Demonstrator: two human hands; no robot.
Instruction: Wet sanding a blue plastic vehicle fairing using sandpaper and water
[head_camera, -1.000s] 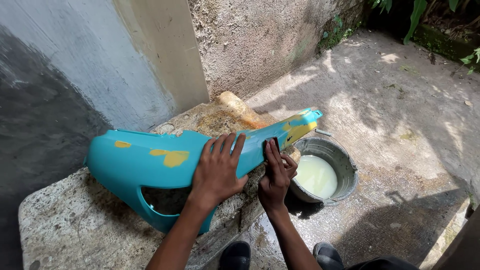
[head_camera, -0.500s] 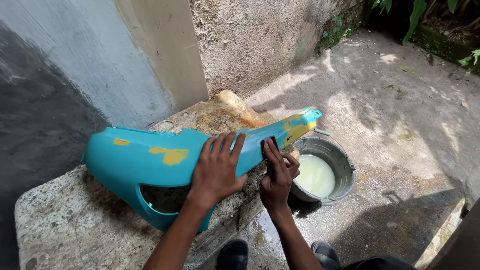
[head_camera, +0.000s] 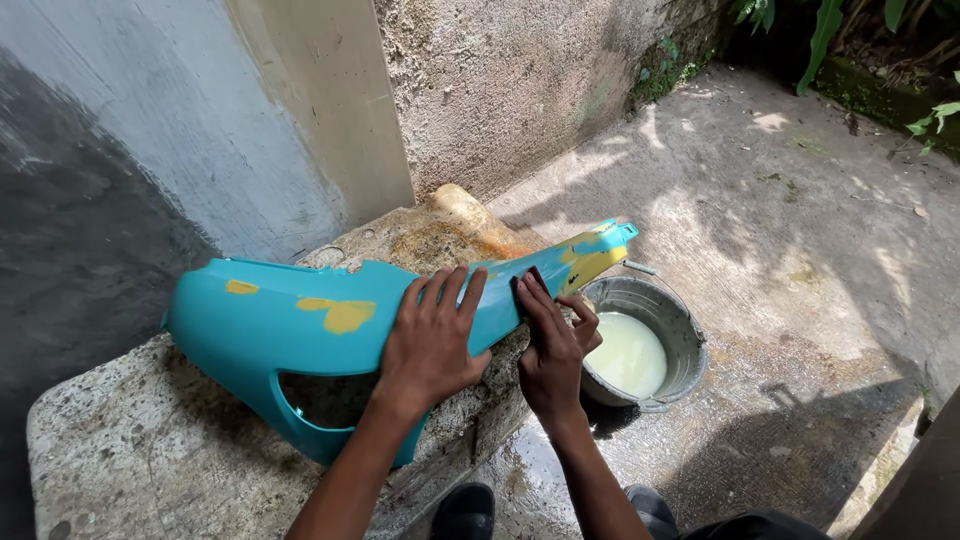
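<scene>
Outdoors, a rough concrete yard floor (head_camera: 800, 200) takes up the 1 to 4 o'clock part of the head view, damp and dappled with sun, with green leaves (head_camera: 830, 30) at 1 o'clock. A pitted stucco wall (head_camera: 520, 80) rises at 12 o'clock beside a smoother grey painted wall (head_camera: 130, 150) at 10 o'clock.

At 8 o'clock sits a stained, coarse concrete slab (head_camera: 120, 450). Across it lies a long, curved teal motorcycle body panel (head_camera: 270, 330), glossy plastic with a cut-out along its lower edge and several yellow filler patches (head_camera: 340, 315); its narrow tip points toward 2 o'clock, over the rim of a dented round metal pail (head_camera: 685, 345) that holds milky, pale yellow water and stands on the wet floor at 4 o'clock.

The left hand (head_camera: 432, 340) lies flat on the middle of the panel, fingers spread, pressing it down on the slab. The right hand (head_camera: 552, 350) is just beside it, fingers close together and extended, pressing a small dark pad (head_camera: 527, 285), probably wet sandpaper, against the panel's narrow part. Dark shoes (head_camera: 465, 512) show at 6 o'clock.

Judging by the pad, the wet ground and the cloudy water, the work in hand looks like wet sanding of the filled panel, now on the stretch near the tip. A further stroke would call for firm, even pressure along the curve while the left hand holds the panel from sliding.
</scene>
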